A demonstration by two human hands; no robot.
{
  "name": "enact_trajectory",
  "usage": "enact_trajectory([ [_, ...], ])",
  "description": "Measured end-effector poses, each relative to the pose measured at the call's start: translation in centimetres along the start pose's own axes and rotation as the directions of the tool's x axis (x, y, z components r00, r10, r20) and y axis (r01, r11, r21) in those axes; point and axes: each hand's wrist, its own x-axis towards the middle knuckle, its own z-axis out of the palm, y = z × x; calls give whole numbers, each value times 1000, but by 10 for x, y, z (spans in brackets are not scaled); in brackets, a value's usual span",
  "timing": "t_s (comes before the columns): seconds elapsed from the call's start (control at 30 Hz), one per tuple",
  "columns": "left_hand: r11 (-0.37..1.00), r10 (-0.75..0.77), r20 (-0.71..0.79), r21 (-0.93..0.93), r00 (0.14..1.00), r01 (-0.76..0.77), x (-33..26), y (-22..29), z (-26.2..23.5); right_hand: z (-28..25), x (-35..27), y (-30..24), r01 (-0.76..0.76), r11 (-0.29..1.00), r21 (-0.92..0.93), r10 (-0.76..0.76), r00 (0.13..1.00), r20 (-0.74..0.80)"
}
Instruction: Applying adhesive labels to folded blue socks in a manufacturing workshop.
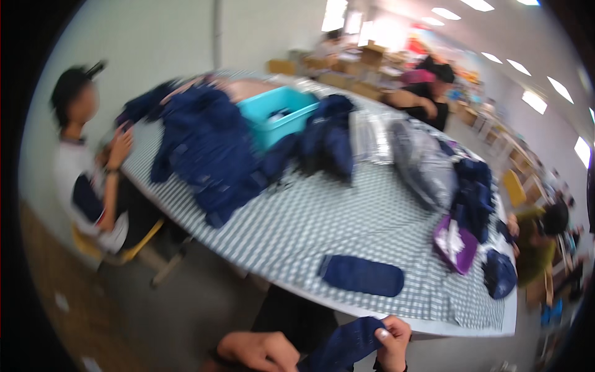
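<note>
At the bottom edge, below the table's front rim, both my hands hold one piece of dark blue fabric (344, 345). My left hand (260, 350) grips its lower left end with curled fingers. My right hand (392, 341) pinches its upper right end, thumb on top. A flat, oblong navy fabric piece (361, 275) lies on the checked tablecloth (322, 217) just beyond my hands.
A heap of navy garments (207, 149) and a turquoise bin (279, 115) sit at the far side. Clear plastic bags (409, 155), more navy clothes (474, 195) and a purple package (455, 243) lie to the right. People sit at the left, far and right sides.
</note>
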Motion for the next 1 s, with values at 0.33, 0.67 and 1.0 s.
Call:
enact_trajectory([
  [0.33, 970, -215, -219, 62, 952, 234, -41, -17, 24, 25, 27, 33, 62, 994, 85, -74, 987, 146],
  [0.67, 864, -475, -209, 72, 855, 498, -26, -11, 22, 24, 15, 28, 48, 999, -22, -45, 995, 88],
  [1.0, 816, -448, -563, 59, 694, 575, -30, -23, 5, 10, 12, 18, 137, 989, 47, -131, 986, -108],
])
